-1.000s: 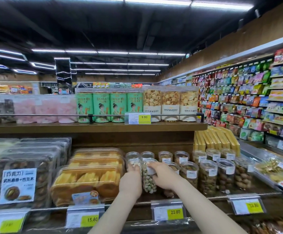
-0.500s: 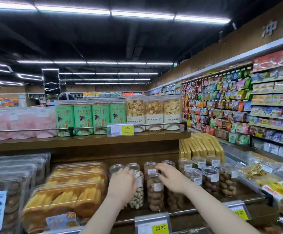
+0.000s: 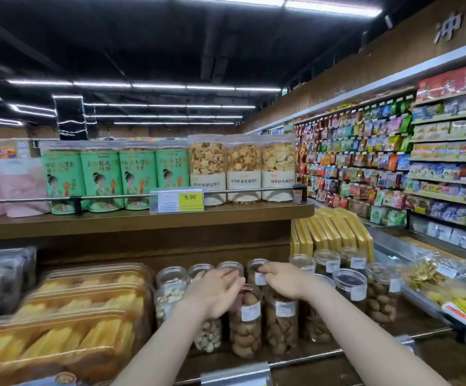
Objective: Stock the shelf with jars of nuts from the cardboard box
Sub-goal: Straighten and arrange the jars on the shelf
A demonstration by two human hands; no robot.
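Observation:
Several clear jars of nuts stand in rows on the lower shelf (image 3: pixel 424 327). My left hand (image 3: pixel 212 295) lies palm down, fingers spread, over a jar of pale nuts (image 3: pixel 208 334), its fingertips reaching the lid of a jar of brown nuts (image 3: pixel 245 324). My right hand (image 3: pixel 284 280) is curled around the rim of a back-row jar (image 3: pixel 256 265), above another brown-nut jar (image 3: pixel 281 324). More jars (image 3: pixel 380 296) stand to the right. The cardboard box is out of view.
Flat trays of yellow pastries (image 3: pixel 81 310) sit left of the jars. The upper shelf (image 3: pixel 142 221) carries green tins (image 3: pixel 102 179) and biscuit jars (image 3: pixel 243 168) behind a rail with a 9.90 tag (image 3: pixel 176 200). Yellow boxes (image 3: pixel 332 232) stand behind the jars; a snack aisle runs at right.
My view has shifted right and closer. My left hand moved off the side of the pale-nut jar onto the jar tops. My right hand went from a front jar to a back-row jar.

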